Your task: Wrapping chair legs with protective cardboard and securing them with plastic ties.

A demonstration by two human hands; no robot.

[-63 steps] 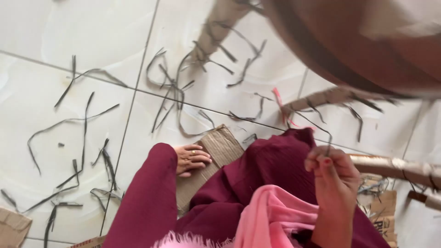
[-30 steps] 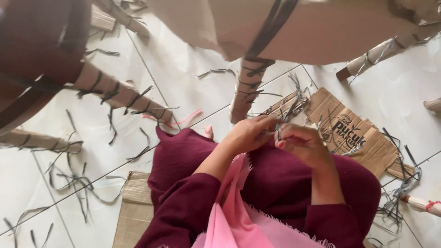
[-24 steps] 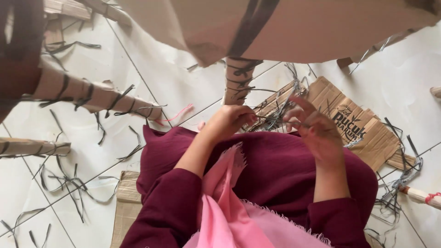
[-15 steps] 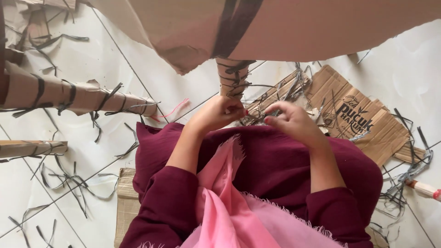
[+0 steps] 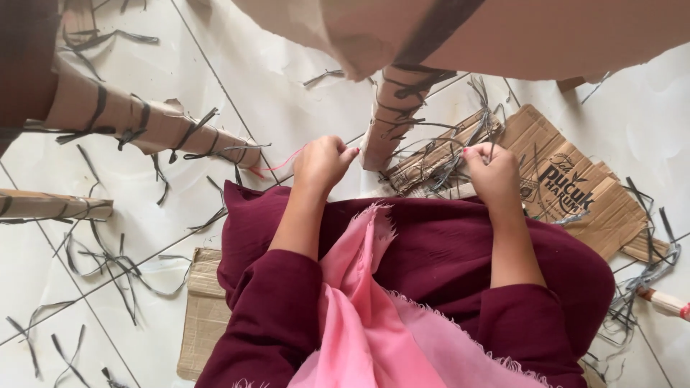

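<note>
My left hand (image 5: pixel 323 162) is closed in a fist near the foot of a paper-wrapped furniture leg (image 5: pixel 394 115), and a thin red string (image 5: pixel 277 165) trails from it to the left. My right hand (image 5: pixel 493 172) is closed over dark strap pieces (image 5: pixel 449 169) lying on a flattened cardboard sheet (image 5: pixel 575 194). Both arms wear dark red sleeves, above a dark red skirt and a pink scarf. What exactly each fist pinches is hidden by the fingers.
Other wrapped legs (image 5: pixel 144 126) bound with dark straps reach in from the left. A large wrapped panel (image 5: pixel 517 36) fills the top. Cut strap scraps (image 5: pixel 108 259) litter the white tile floor. Another cardboard piece (image 5: pixel 205 312) lies under my left side.
My hands have drawn apart: the left stays by the wrapped leg, the right has shifted right onto the cardboard. The view has tilted, and the hands now sit higher in frame.
</note>
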